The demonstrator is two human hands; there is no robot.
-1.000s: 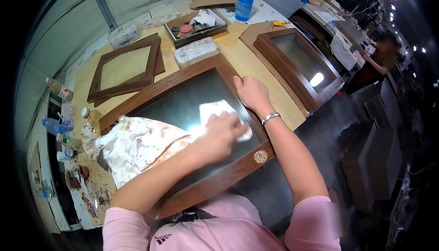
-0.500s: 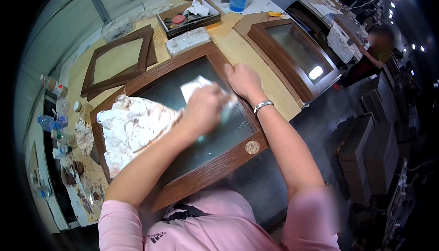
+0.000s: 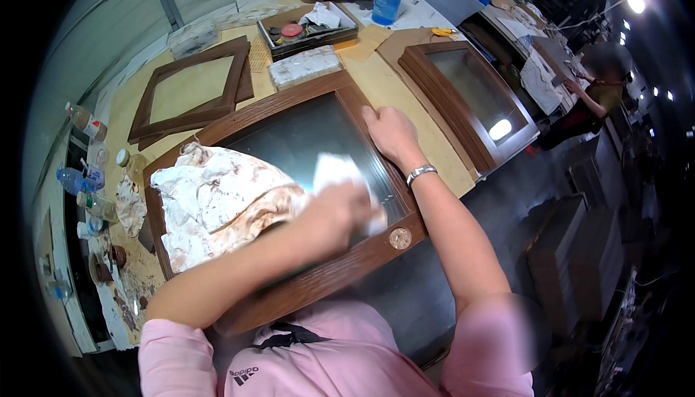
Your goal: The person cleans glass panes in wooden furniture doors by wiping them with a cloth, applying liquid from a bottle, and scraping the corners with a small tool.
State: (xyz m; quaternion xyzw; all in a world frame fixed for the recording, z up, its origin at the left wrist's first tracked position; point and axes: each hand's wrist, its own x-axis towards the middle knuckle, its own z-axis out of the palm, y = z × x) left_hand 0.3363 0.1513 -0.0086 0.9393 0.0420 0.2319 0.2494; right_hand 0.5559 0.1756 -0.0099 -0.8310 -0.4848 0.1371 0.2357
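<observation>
Directly below the left hand (image 3: 340, 209), the frame (image 3: 326, 283), its long axis roughly in line with the left forearm (image 3: 239, 270), from the end under the rag (image 3: 217, 191) to the right end. Clenched in that hand, over the frame's glass (image 3: 297, 133) toward the right end: a cloth (image 3: 337, 168), partly under the fingers, partly beyond; contact with the glass unclear through blur. Nearer the frame's right edge, grasping it: right hand (image 3: 393, 134), thumb on top, fingertips hidden.
</observation>
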